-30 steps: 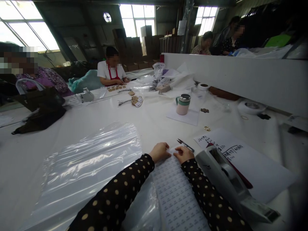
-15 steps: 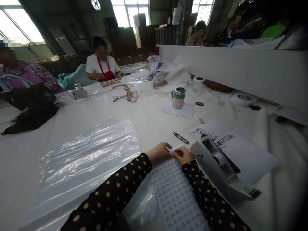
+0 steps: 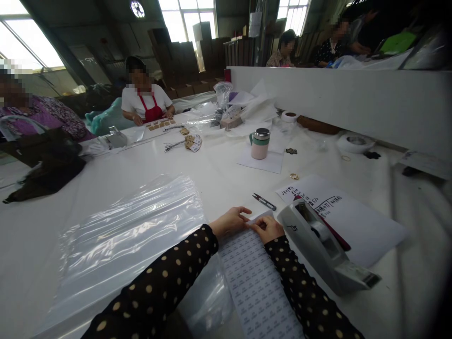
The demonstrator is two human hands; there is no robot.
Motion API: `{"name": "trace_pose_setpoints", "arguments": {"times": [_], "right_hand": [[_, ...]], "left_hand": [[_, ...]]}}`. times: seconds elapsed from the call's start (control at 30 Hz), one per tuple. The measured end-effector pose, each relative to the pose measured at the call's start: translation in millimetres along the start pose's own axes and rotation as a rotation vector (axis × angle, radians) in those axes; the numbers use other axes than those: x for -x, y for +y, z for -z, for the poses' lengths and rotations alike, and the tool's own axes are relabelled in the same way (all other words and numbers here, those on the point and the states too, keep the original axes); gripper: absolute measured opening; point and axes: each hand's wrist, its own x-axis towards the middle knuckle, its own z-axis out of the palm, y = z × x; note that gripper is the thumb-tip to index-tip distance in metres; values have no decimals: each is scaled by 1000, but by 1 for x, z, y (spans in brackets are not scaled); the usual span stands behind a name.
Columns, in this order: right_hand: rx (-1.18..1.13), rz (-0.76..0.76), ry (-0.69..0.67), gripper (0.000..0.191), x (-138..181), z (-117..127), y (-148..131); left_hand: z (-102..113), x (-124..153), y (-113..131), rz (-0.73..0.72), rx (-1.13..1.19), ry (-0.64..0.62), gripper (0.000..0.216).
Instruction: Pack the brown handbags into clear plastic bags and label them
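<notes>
A white sheet of small printed labels [image 3: 256,282] lies on the white table in front of me, running between my forearms. My left hand [image 3: 230,220] and my right hand [image 3: 269,229] meet at the sheet's far end, fingers curled and pinching at its top edge. What the fingertips pinch is too small to make out. Both sleeves are black with tan dots. A grey tape dispenser [image 3: 319,245] sits just right of my right hand. Small thread snips [image 3: 264,202] lie just beyond my hands.
A stack of clear plastic bags [image 3: 123,240] spreads to my left. A pink mug with a steel lid [image 3: 259,144] stands on paper farther out, with a handwritten sheet [image 3: 339,212] to the right. Tape rolls, tags and a white partition wall [image 3: 353,103] lie beyond. Other people sit at the far side.
The view has tilted and shifted slightly, so everything sits a bit lower and to the left. My hands stay together at the top of the label sheet, fingers working slightly.
</notes>
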Motion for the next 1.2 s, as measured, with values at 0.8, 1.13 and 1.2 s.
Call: {"name": "trace_pose_setpoints", "arguments": {"times": [0.8, 1.13, 1.2], "right_hand": [[-888, -130, -1074, 47, 147, -11, -235], [-447, 52, -1229, 33, 238, -131, -323], [-370, 63, -1193, 29, 243, -144, -323]], "left_hand": [[47, 471, -84, -126, -217, 1135, 24], [-96, 442, -207, 8, -317, 1207, 39], [-102, 438, -212, 21, -329, 1235, 42]]}}
